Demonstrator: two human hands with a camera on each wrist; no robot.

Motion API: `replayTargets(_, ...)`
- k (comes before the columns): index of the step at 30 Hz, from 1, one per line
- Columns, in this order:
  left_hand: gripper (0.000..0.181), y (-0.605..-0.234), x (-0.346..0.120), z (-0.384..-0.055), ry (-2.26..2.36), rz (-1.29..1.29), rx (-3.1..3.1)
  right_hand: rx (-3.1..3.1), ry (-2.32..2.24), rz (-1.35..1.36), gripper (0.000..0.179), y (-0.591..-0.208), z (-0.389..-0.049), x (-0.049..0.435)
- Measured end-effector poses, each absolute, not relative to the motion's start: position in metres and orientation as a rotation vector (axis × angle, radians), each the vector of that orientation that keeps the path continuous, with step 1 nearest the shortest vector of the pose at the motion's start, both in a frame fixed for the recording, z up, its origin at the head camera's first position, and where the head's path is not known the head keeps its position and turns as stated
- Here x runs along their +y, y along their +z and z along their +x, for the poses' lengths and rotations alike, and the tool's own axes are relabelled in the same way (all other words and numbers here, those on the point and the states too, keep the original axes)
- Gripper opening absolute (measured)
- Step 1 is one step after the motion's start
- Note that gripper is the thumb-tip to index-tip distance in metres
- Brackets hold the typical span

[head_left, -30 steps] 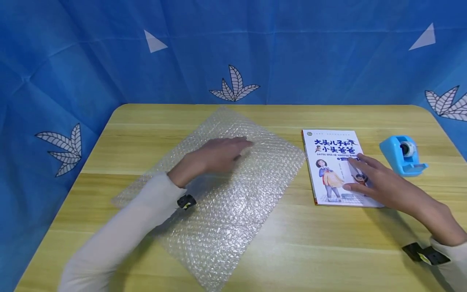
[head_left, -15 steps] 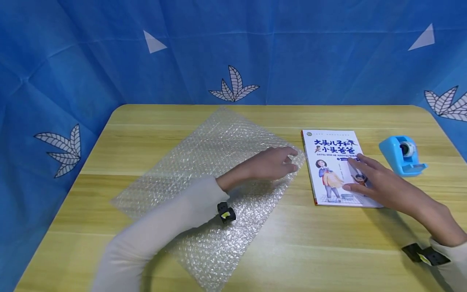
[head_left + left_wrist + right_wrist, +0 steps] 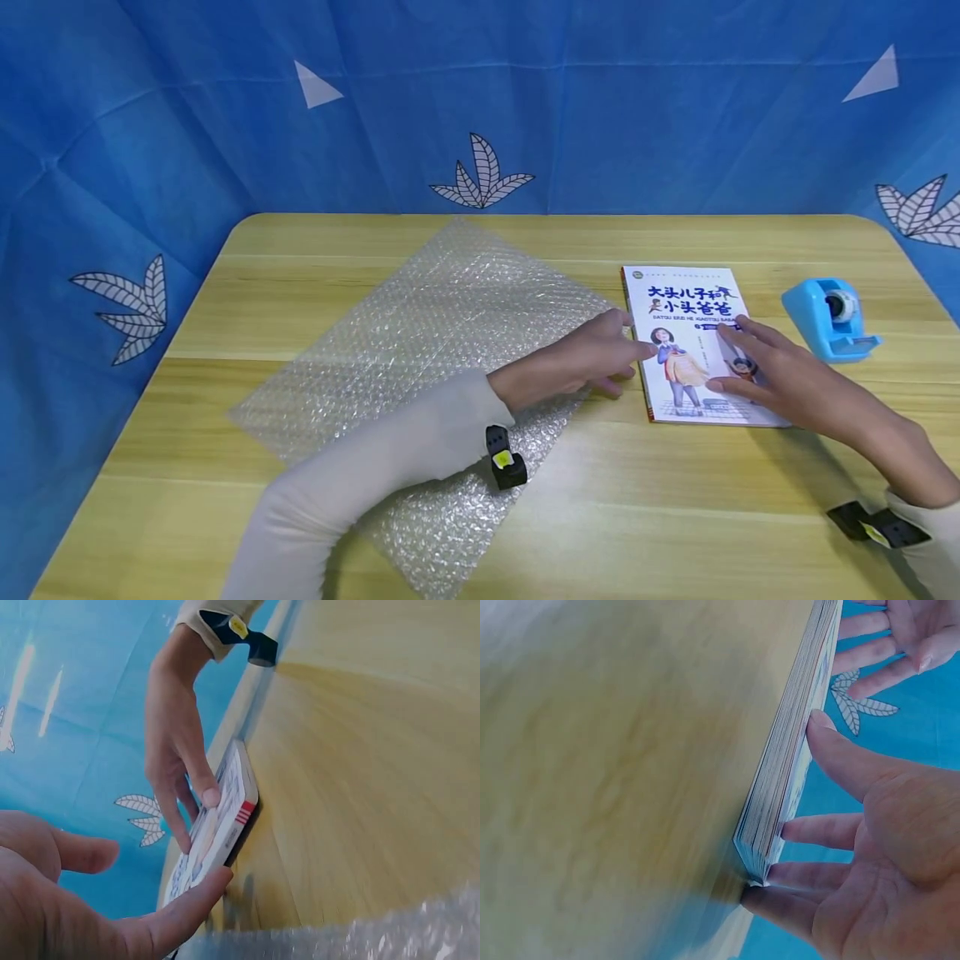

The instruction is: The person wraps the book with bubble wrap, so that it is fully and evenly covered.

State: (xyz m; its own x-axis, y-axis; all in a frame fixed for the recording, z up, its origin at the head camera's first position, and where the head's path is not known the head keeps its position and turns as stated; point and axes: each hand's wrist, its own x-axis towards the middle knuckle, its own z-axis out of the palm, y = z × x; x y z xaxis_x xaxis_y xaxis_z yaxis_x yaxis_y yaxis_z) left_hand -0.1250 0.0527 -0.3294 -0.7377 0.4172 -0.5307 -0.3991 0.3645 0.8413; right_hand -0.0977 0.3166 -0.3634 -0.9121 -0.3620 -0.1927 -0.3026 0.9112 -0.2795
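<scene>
Starting at the left, we see the bubble wrap (image 3: 442, 367) spread flat and slantwise on the wooden table (image 3: 675, 517), with our left sleeve lying across its near part. Nothing is on the sheet yet, so we judge the work barely begun: the wrap is laid out, while the book has not been lifted or set on it.

Our left hand (image 3: 577, 358) reaches past the wrap's right edge, fingers straight and relaxed, grasping nothing; the left wrist view shows a fingertip just touching the book's left edge.

The book (image 3: 678, 321) lies flat on the table just right of the wrap, cover up. It is a thin paperback with a white cover, blue characters along the top and a drawn figure below.

Our right hand (image 3: 780, 375) rests on the cover's right part, fingers spread and nearly straight, thumb at the near corner; it presses rather than grips.

Farther right stands a blue tape dispenser (image 3: 828, 321), untouched and apart from both hands.
</scene>
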Motion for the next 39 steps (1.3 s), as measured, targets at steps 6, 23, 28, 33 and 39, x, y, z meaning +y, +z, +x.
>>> replayTargets(6, 0.063, -0.329, 0.058, -0.125, 1.522, -0.061, 1.845, 2.832, -0.353, -0.5, 0.082, -0.36, -0.097, 0.315)
replayTargets(23, 0.045, -0.343, 0.084, -0.123, 1.847, -0.183, 1.611, 2.78, -0.448, -0.399, 0.087, -0.359, -0.1, 0.326)
replayTargets(28, 0.027, -0.346, 0.097, -0.122, 1.854, -0.174, 1.676, 2.779, -0.483, -0.403, 0.085, -0.36, -0.099, 0.329)
replayTargets(33, 0.055, -0.345, 0.106, -0.121, 1.835, -0.128, 1.789, 2.789, -0.505, -0.396, 0.084, -0.36, -0.097, 0.33)
replayTargets(39, 0.074, -0.343, 0.106, -0.122, 1.847, -0.077, 1.763, 2.766, -0.64, -0.367, 0.085, -0.358, -0.099, 0.328)
